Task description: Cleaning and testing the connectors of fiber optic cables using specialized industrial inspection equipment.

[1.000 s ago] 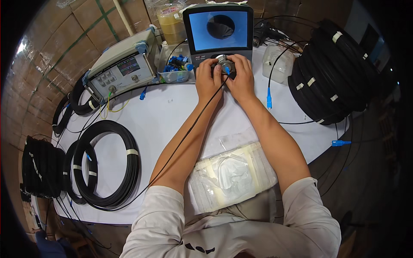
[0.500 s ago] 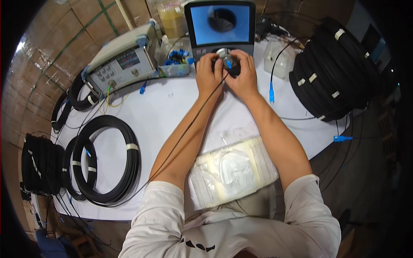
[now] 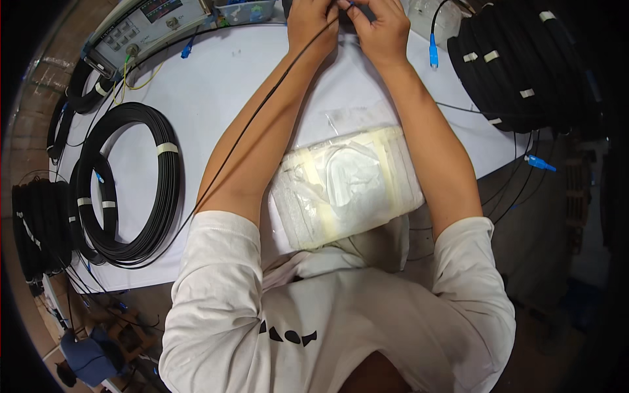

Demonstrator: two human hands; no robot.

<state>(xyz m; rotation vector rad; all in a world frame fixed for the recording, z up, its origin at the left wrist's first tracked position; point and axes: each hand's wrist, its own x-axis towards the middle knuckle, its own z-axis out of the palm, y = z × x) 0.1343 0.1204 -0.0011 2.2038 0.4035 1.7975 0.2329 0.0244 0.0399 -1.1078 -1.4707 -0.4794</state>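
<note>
Both my hands are raised to the far edge of the white table, fingertips meeting at the top rim of the view. My left hand and my right hand are closed together on the end of a thin black cable. What sits at the cable tip is cut off by the frame edge. The cable runs back along my left forearm toward a large coil of black cable lying on the table's left side.
A wrapped bundle of clear plastic bags lies at the table's near edge between my arms. A grey test instrument stands far left. Stacked black coils fill the right; more coils lie at the left. Blue connectors hang on leads.
The view has tipped downward, so the screen device left the frame and my hands now sit at the top rim. My hands stay together on the cable end.
</note>
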